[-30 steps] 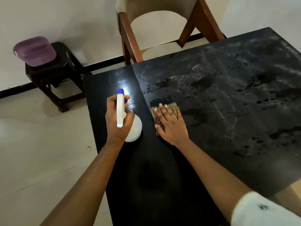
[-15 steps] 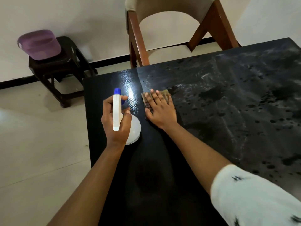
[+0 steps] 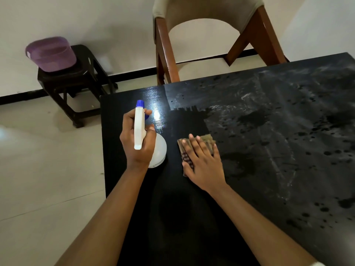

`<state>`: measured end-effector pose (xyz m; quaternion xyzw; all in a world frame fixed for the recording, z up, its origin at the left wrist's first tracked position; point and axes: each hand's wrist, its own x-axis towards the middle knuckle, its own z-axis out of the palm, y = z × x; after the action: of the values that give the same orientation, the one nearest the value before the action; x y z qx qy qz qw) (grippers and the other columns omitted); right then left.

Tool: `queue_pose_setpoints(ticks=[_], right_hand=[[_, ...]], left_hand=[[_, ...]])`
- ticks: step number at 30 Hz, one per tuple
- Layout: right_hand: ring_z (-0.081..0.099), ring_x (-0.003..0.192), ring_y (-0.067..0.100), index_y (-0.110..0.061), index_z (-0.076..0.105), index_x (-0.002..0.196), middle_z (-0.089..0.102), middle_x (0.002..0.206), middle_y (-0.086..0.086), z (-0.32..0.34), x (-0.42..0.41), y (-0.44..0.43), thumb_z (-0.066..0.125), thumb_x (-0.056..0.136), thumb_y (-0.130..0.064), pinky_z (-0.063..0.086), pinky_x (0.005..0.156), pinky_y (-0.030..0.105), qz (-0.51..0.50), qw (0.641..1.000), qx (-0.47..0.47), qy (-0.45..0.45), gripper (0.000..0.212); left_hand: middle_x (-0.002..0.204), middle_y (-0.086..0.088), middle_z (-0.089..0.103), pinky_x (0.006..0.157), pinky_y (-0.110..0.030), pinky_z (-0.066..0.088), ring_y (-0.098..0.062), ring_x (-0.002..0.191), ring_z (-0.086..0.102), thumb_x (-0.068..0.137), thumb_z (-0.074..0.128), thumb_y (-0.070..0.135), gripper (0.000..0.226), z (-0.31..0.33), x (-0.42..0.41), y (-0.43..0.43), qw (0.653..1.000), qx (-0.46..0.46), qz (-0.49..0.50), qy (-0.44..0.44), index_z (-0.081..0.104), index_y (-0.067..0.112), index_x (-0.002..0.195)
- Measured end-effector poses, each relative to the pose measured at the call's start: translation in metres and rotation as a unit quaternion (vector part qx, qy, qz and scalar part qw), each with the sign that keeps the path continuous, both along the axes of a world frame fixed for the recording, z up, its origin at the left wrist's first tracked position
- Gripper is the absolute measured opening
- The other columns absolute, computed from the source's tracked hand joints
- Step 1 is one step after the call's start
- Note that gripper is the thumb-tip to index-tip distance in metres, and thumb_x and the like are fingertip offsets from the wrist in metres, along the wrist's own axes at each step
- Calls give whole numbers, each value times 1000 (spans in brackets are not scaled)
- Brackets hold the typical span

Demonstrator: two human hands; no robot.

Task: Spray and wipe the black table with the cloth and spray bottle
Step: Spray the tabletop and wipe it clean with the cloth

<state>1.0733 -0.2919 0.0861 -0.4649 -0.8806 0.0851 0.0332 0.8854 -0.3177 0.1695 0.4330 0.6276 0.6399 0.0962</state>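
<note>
Pale floor [image 3: 48, 169] fills the left third of my head view. It runs from the bottom edge up to a white wall [image 3: 96, 25] with a black skirting strip [image 3: 134, 74].

At far left, against that wall, a dark stool [image 3: 80, 83] carries a purple tub [image 3: 51, 54]. It stands apart from the table, with a stretch of floor between them.

The black table [image 3: 192, 217] begins at a straight left edge near the middle of the view. Its far left corner sits just right of the stool.

Just inside that left edge, the left hand [image 3: 138, 156] grips the spray bottle [image 3: 139, 127]. The fingers are curled round the neck, the forefinger reaches forward near the blue nozzle, and the nozzle points away from me. I cannot tell whether the round white body rests on the tabletop or hangs just above it.

Near it to the right, the right hand [image 3: 203, 166] lies flat, its straight fingers pressing a folded brown cloth [image 3: 209, 140] onto the table.

Beyond the cloth is a dark wiped band [image 3: 188, 121]. To its right the tabletop is grey with smears and dark droplets [image 3: 288, 131], out to the right edge of the view.

Behind the table's far edge, a wooden chair [image 3: 165, 60] with a pale cushion stands close against it.
</note>
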Motion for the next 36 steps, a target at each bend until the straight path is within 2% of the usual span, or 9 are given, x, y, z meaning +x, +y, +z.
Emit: queue_pose_setpoints(ticks=[4, 9, 12, 16, 22, 25, 29, 32, 36], right_hand=[[12, 148, 17, -30, 15, 153, 15, 161, -2, 2, -59, 81, 27, 92, -52, 11, 115, 56, 0, 1000, -24, -20, 66], [6, 148, 21, -27, 12, 154, 9, 162, 2, 8, -117, 163, 32, 96, -51, 3, 115, 58, -30, 998, -45, -18, 66], [6, 148, 20, -28, 11, 154, 9, 162, 1, 4, -105, 151, 31, 96, -50, 3, 116, 56, -23, 999, -29, -11, 65], [7, 148, 18, -30, 9, 154, 10, 162, -2, -2, -65, 87, 27, 94, -52, 7, 115, 55, -21, 1000, 5, -2, 66], [7, 148, 17, -30, 10, 154, 9, 162, -2, -2, -92, 140, 29, 95, -53, 5, 116, 54, 11, 1000, -2, -12, 66], [7, 148, 21, -28, 12, 154, 9, 162, 1, 0, -126, 197, 32, 95, -52, 4, 115, 57, -5, 1000, -12, -10, 66], [11, 148, 24, -28, 20, 152, 15, 161, 3, 3, -156, 239, 30, 96, -54, 5, 114, 59, -15, 999, -11, -31, 63], [7, 148, 23, -28, 14, 154, 10, 162, 2, 1, -148, 228, 29, 97, -53, 3, 115, 58, -7, 1000, -6, -23, 64], [4, 149, 20, -31, 8, 154, 5, 162, -1, -1, -104, 159, 28, 97, -52, 4, 116, 56, 19, 1000, 2, -3, 65]], left_hand=[[106, 25, 57, 82, -33, 57, -3, 104, 60, 80, 57, -7, 46, 1, -8, 17, 1000, 9, -2, 10, 47, 20, 116], [105, 15, 57, 84, -29, 57, 2, 105, 59, 80, 57, -3, 45, 0, -15, 30, 1000, 4, 4, 10, 46, 14, 119], [104, 15, 57, 85, -27, 56, 1, 104, 59, 79, 56, -6, 45, 1, -19, 37, 1000, 2, 1, 13, 46, 13, 118], [104, 7, 58, 84, -22, 54, 1, 103, 59, 78, 56, -8, 42, -1, -23, 44, 1000, 1, -1, 13, 49, -2, 119], [105, 0, 60, 82, -32, 56, -2, 102, 60, 77, 55, -6, 43, -1, -25, 51, 1000, 3, 2, 4, 49, -2, 120], [106, 5, 59, 83, -44, 57, -7, 105, 60, 77, 55, 0, 44, -2, -24, 49, 1000, 13, 1, -10, 49, 8, 120], [106, 12, 58, 84, -45, 58, -6, 106, 60, 78, 56, 1, 49, -3, -23, 49, 1000, 15, 7, -10, 45, 27, 119], [106, 11, 58, 84, -46, 57, -7, 106, 60, 79, 55, 0, 47, -4, -23, 49, 1000, 19, 1, -11, 45, 22, 120], [106, 10, 58, 79, -45, 58, -6, 104, 60, 78, 53, -1, 45, -2, -24, 49, 1000, 21, -8, -5, 45, 14, 120]])
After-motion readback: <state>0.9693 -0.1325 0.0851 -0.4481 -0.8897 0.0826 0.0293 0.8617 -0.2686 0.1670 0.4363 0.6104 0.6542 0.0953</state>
